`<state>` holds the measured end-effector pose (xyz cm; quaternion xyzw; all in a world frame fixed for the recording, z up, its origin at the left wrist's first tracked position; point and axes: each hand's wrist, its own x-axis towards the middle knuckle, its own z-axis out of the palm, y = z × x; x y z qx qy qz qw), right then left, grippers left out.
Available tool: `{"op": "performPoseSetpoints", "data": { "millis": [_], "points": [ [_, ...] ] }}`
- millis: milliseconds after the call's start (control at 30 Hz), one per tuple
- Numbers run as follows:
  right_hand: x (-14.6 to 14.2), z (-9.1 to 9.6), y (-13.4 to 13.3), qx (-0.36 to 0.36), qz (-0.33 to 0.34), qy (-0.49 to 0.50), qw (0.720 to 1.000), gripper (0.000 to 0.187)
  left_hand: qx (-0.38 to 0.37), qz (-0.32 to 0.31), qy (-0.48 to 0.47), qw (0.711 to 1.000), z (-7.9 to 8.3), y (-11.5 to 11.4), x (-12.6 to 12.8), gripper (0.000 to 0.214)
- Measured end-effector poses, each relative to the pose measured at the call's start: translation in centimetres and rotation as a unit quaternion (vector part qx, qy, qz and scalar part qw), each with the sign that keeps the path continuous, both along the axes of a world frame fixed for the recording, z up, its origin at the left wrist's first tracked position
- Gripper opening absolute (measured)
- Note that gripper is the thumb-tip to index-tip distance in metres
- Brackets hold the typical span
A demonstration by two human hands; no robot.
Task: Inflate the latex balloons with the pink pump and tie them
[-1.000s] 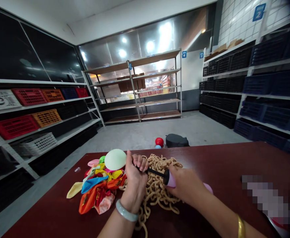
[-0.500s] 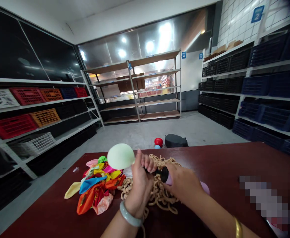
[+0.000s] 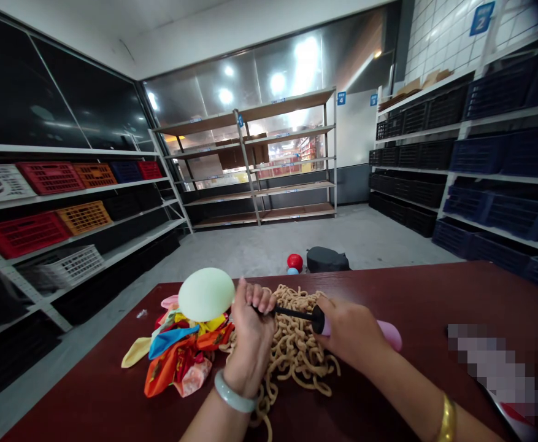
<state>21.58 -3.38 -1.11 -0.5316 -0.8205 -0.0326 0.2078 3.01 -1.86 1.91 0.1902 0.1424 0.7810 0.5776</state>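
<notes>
A pale green, partly inflated balloon (image 3: 207, 294) points left from my left hand (image 3: 254, 319). Those fingers are closed round the black end of a hand balloon pump, where the balloon's neck is hidden. A bare black rod (image 3: 294, 313) runs from there to the pump's pink-purple barrel (image 3: 391, 334), which my right hand (image 3: 349, 334) grips. Below the pump, a heap of tan cord (image 3: 300, 362) lies in loose curls on the table. Left of my left hand is a pile of flat balloons (image 3: 176, 350) in orange, blue, yellow and pink.
The dark red table (image 3: 411, 387) has a blurred-out object (image 3: 499, 368) at its right. Beyond the far edge, a red ball-like thing (image 3: 295, 263) and a dark grey bundle (image 3: 327, 259) show near the floor. Shelves with crates (image 3: 24, 233) line the sides.
My hands have drawn apart, with the left going left and the right going right. More of the black rod shows between them. The balloon has shifted left and looks slightly bigger.
</notes>
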Motion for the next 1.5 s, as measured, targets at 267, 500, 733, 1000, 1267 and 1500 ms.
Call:
{"op": "performPoseSetpoints", "data": {
  "millis": [267,500,733,1000,1267,1500],
  "points": [
    [-1.2,-0.2,-0.7,-0.014,0.002,0.047,0.999,0.035,-0.040,-0.040,0.066,0.996,-1.1,-0.9,6.3,0.045],
    [-1.9,3.5,1.2,0.068,0.006,0.046,0.997,0.033,0.029,-0.057,0.057,0.996,3.8,1.0,3.4,0.044],
    [0.5,1.2,4.0,0.114,-0.028,-0.014,0.993,0.043,0.038,-0.003,-0.021,0.999,2.2,3.7,-3.1,0.044],
    [2.4,8.4,4.6,0.184,-0.043,-0.085,0.978,0.027,0.074,0.005,-0.085,0.994,5.5,4.7,0.2,0.045],
    [-2.0,10.7,1.6,0.227,-0.010,-0.020,0.974,0.019,0.135,-0.034,-0.050,0.989,8.9,1.1,4.9,0.049],
    [-1.8,8.0,4.8,0.197,0.016,0.029,0.980,0.025,0.104,0.004,0.010,0.995,8.7,2.2,2.2,0.047]
  ]
}}
